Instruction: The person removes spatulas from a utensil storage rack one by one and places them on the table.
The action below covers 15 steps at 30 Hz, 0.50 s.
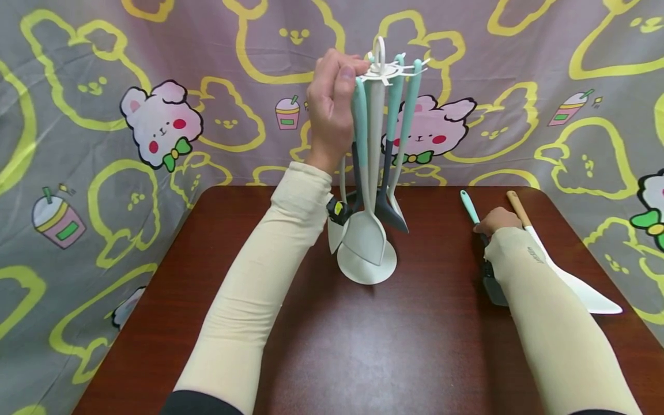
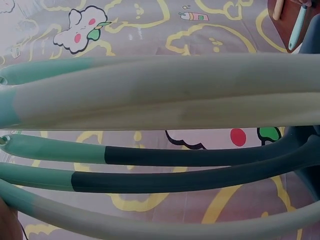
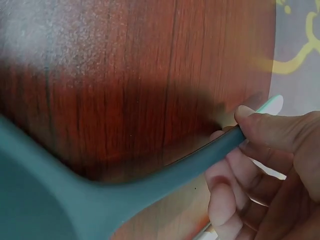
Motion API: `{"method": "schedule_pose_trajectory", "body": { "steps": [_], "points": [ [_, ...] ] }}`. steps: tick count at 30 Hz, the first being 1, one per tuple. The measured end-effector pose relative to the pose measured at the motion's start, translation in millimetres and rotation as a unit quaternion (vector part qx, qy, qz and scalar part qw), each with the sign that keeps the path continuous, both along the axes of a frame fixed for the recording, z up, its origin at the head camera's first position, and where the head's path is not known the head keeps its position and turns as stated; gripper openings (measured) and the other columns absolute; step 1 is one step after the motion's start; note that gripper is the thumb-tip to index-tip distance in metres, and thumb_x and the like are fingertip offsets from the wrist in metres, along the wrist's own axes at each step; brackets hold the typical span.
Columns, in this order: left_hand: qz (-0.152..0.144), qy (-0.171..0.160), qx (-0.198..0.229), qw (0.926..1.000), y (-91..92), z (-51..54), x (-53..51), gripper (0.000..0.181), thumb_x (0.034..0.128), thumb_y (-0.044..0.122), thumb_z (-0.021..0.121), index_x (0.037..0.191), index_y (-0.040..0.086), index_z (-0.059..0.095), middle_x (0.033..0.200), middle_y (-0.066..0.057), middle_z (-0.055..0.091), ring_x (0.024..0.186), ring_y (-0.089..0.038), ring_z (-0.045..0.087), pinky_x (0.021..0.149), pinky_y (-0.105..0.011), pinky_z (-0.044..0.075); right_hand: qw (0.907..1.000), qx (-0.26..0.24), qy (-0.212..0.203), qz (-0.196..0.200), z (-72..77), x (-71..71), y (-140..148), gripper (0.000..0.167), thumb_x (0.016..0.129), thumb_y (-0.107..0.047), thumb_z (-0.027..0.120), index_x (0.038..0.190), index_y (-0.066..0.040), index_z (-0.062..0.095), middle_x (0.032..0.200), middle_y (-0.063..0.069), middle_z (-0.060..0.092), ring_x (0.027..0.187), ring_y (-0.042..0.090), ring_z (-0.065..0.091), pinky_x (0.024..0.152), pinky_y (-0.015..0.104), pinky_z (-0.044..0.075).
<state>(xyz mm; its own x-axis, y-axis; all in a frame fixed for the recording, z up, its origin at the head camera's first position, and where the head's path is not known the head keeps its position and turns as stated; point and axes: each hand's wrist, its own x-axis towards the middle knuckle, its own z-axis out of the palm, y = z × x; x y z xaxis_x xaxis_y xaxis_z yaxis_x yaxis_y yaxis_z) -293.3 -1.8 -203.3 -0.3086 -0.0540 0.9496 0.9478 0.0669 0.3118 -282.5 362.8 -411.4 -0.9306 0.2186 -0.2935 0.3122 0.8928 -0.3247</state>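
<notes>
A white utensil stand (image 1: pixel 367 275) with a round base stands on the table, hung with several mint-handled utensils. My left hand (image 1: pixel 334 92) pinches the edge of its hook ring at the top. Among the hanging utensils are a pale turner (image 1: pixel 365 236) in front and a dark ladle-like utensil (image 1: pixel 391 216) to its right. On the right side, my right hand (image 1: pixel 498 222) pinches a dark spatula (image 3: pixel 175 170) by its neck, between thumb and fingers. Its mint handle (image 1: pixel 468 204) points away toward the back edge. The sleeve partly hides its head.
Beside the right hand lies a white spatula (image 1: pixel 591 297) with a wooden handle (image 1: pixel 519 208), partly behind the forearm. The brown table (image 1: pixel 332 357) ends at a cartoon-patterned cloth (image 1: pixel 228 52) hanging behind it and at both sides.
</notes>
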Motion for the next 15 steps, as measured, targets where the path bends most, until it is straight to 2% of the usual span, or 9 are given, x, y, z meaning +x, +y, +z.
{"method": "schedule_pose_trajectory", "body": {
  "steps": [5,10,15],
  "points": [
    [-0.001,-0.006,0.004,1.0,0.0,0.2,0.6,0.032,0.0937,0.009,0.038,0.09,-0.011,0.063,0.085,-0.023,0.061,0.101,-0.033,0.058,0.103,-0.021,0.037,0.9999,-0.002,0.003,-0.012,0.3,0.7,0.3,0.036,0.084,-0.026,0.07,0.09,0.009,0.064,0.071,0.014,0.059,0.072,0.032,0.056,0.056,0.032,0.046],
    [-0.002,-0.01,0.005,0.9999,-0.1,0.3,1.4,0.031,0.0937,0.008,0.038,0.091,-0.011,0.063,0.086,-0.024,0.061,0.103,-0.033,0.058,0.103,-0.022,0.038,0.9997,0.013,0.018,-0.008,-1.2,0.5,0.9,0.04,0.083,-0.029,0.071,0.09,0.01,0.065,0.075,0.017,0.062,0.074,0.034,0.056,0.058,0.033,0.046],
    [-0.003,-0.011,0.006,0.9999,0.5,0.0,1.7,0.031,0.0936,0.007,0.038,0.091,-0.011,0.063,0.086,-0.024,0.061,0.102,-0.034,0.057,0.104,-0.022,0.038,0.9995,0.017,0.011,-0.023,-3.1,1.1,0.2,0.04,0.083,-0.03,0.071,0.092,0.008,0.065,0.078,0.018,0.062,0.076,0.034,0.056,0.058,0.034,0.046]
  ]
}}
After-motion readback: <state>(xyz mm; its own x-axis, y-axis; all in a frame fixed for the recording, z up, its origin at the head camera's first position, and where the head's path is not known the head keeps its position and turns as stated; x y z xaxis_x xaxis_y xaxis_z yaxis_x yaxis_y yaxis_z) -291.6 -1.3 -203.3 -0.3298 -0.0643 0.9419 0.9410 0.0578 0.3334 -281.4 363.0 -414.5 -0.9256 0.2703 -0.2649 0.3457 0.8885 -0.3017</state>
